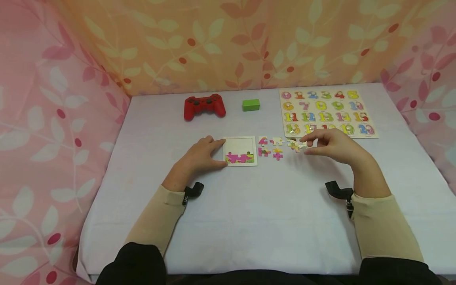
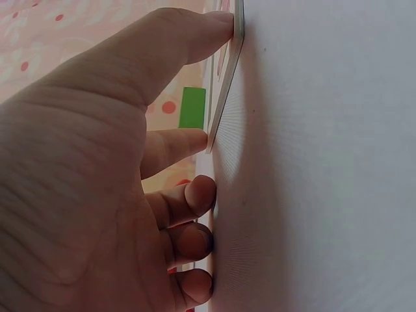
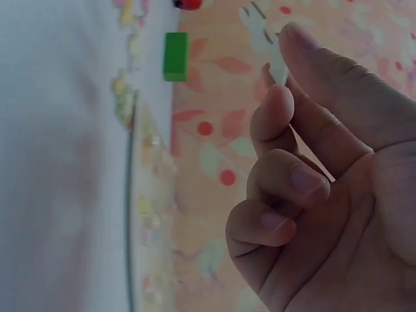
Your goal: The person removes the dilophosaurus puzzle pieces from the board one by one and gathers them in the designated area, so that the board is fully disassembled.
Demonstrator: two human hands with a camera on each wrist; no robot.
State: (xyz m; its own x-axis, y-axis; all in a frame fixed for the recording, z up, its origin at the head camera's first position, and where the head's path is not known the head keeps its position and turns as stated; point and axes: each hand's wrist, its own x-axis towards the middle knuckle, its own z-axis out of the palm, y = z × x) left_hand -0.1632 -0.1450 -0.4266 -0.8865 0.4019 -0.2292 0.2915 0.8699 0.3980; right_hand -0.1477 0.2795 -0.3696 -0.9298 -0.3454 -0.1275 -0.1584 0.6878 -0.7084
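Note:
My left hand (image 1: pixel 199 159) touches the left side of a small white-framed puzzle tray (image 1: pixel 242 137), thumb near its close corner and index finger near its far corner. In the left wrist view the thumb (image 2: pixel 201 32) lies on the tray's edge. Pink and green pieces fill the tray's lower part. My right hand (image 1: pixel 333 145) pinches a pale jigsaw piece (image 3: pixel 270 49) between thumb and fingertips, above the table. Several loose jigsaw pieces (image 1: pixel 278 153) lie to the right of the tray, some close by the right fingertips.
A number board (image 1: pixel 329 112) lies at the back right, just beyond the right hand. A green block (image 1: pixel 251 105) and a red game controller (image 1: pixel 204 107) sit farther back. Floral cloth (image 1: pixel 213 43) walls the back and sides of the white table (image 1: pixel 267 229).

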